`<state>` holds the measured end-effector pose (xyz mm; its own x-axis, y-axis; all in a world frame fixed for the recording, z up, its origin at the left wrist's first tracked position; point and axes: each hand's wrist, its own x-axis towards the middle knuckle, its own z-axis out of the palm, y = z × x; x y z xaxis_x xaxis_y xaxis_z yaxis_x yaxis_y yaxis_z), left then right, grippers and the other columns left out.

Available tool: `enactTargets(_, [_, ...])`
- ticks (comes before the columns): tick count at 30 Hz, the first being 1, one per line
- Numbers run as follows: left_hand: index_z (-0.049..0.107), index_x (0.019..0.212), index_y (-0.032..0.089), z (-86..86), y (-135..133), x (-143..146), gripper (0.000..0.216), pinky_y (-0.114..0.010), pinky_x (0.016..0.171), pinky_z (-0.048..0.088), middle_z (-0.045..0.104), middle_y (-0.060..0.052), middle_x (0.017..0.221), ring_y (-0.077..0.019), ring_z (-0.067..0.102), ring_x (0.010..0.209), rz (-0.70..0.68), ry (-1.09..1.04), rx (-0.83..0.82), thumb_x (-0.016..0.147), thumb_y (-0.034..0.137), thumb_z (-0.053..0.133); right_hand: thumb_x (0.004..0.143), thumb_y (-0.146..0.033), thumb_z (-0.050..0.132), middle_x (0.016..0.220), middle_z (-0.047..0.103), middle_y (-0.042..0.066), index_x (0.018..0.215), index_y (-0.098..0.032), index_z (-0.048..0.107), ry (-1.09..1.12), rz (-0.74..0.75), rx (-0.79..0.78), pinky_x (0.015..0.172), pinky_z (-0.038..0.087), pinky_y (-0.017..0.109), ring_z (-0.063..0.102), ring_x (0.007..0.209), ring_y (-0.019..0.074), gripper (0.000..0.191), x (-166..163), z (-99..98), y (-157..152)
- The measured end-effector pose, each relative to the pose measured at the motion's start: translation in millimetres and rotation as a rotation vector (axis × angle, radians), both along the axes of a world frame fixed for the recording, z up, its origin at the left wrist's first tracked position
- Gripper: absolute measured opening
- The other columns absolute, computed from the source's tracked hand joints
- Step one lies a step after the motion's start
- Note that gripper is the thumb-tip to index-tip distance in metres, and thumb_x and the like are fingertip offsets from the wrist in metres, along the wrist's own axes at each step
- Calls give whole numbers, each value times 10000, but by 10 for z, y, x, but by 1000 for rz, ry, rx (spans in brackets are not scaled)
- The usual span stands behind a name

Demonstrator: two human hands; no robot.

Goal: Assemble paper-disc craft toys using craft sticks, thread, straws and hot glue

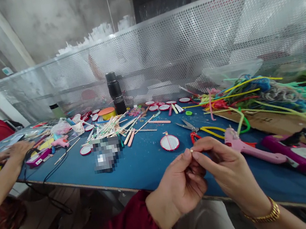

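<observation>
My left hand (pixel 178 188) and my right hand (pixel 226 166) meet over the table's front edge, thumbs and fingertips pinched together. Between the tips shows a small pale bead-like piece (pixel 191 151), too small to make out fully. Just beyond the hands lies a round white disc with a red rim (pixel 170 143), a thin stick-like strip across it. Metal-bladed cutters with yellow handles (pixel 213 131) lie behind my right hand, beside a red-handled tool (pixel 194 136). A pink glue gun (pixel 242 146) rests to the right of that hand.
A purple device with a cable (pixel 302 154) sits at the right, before heaped coloured pipe cleaners (pixel 272 90). Left of centre lie loose sticks (pixel 111 129) and a blurred patch (pixel 107 155). A black bottle (pixel 116 93) stands behind. Another person's arm (pixel 2 178) reaches in from the left.
</observation>
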<state>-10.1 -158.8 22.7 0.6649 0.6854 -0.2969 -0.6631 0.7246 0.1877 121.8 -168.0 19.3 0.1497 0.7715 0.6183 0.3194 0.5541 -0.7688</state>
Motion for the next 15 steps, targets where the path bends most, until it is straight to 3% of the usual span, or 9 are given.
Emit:
enactTargets(3, [659, 886, 122, 8, -26, 23, 286, -74, 448, 392, 559, 34, 703, -15, 536, 546, -2, 39, 89, 749, 226, 888, 884, -382, 707, 832, 674, 38, 816, -224, 679, 23, 0, -49, 677, 527, 290, 636, 748, 168, 174, 2, -1, 10])
enactTargets(6, [673, 901, 139, 18, 64, -45, 426, -108, 437, 331, 564, 22, 759, -35, 512, 570, 0, 265, 330, 657, 367, 937, 884, -416, 696, 822, 676, 33, 829, -226, 674, 69, -43, -82, 664, 523, 281, 632, 739, 165, 200, 75, 20, 70])
enactTargets(8, [698, 931, 153, 33, 257, -184, 404, -143, 454, 299, 569, 6, 771, -60, 494, 589, 34, 554, 592, 682, 394, 905, 867, -441, 704, 824, 689, 34, 838, -228, 685, 79, -114, -95, 687, 529, 290, 639, 756, 173, 216, 165, 53, 128])
enactTargets(12, [740, 919, 194, 90, 903, -556, 204, -243, 704, 438, 662, -59, 909, -160, 566, 804, 315, 1321, 1226, 739, 252, 815, 841, -504, 713, 795, 703, 37, 866, -220, 721, 7, -204, -173, 649, 502, 297, 631, 732, 182, 286, 347, 137, 242])
enactTargets(14, [750, 839, 197, 122, 1210, -657, 144, -294, 800, 439, 687, -88, 966, -217, 590, 905, 266, 1717, 1391, 724, 264, 805, 834, -531, 714, 769, 703, 35, 879, -216, 733, -54, -204, -206, 592, 464, 286, 611, 686, 175, 319, 388, 175, 298])
enactTargets(15, [751, 811, 201, 134, 1328, -666, 136, -310, 809, 434, 696, -92, 952, -232, 601, 904, 173, 1855, 1416, 737, 306, 794, 834, -534, 710, 760, 704, 34, 883, -216, 735, -85, -196, -217, 570, 447, 284, 600, 662, 170, 323, 393, 194, 328])
